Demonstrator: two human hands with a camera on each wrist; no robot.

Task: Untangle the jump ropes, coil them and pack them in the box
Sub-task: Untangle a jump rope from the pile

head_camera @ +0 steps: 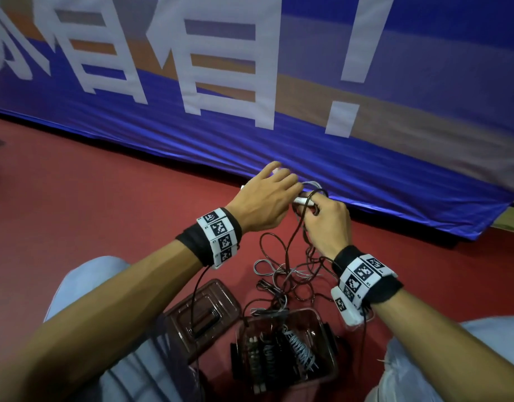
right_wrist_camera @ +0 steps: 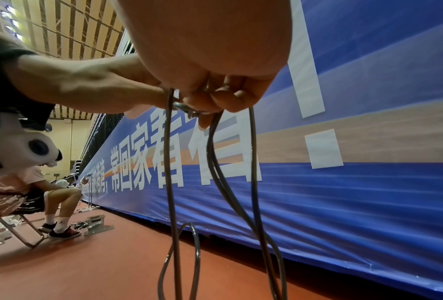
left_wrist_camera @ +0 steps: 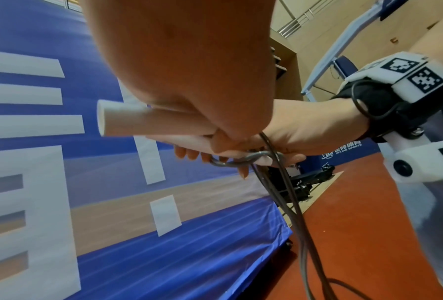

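White handles (left_wrist_camera: 128,119), 2, gripped in left hand (head_camera: 264,198); right hand (head_camera: 328,224) pinching rope strands (right_wrist_camera: 215,162).

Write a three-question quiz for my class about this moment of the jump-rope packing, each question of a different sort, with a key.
1. True or false: the box on the floor already holds coiled ropes.
2. Which hand grips the white handles? A. the left hand B. the right hand C. neither
3. Fill in: the lid lies on the floor to the ___ of the box.

Key
1. True: several coils lie inside.
2. A; the right hand pinches rope strands beside it.
3. left
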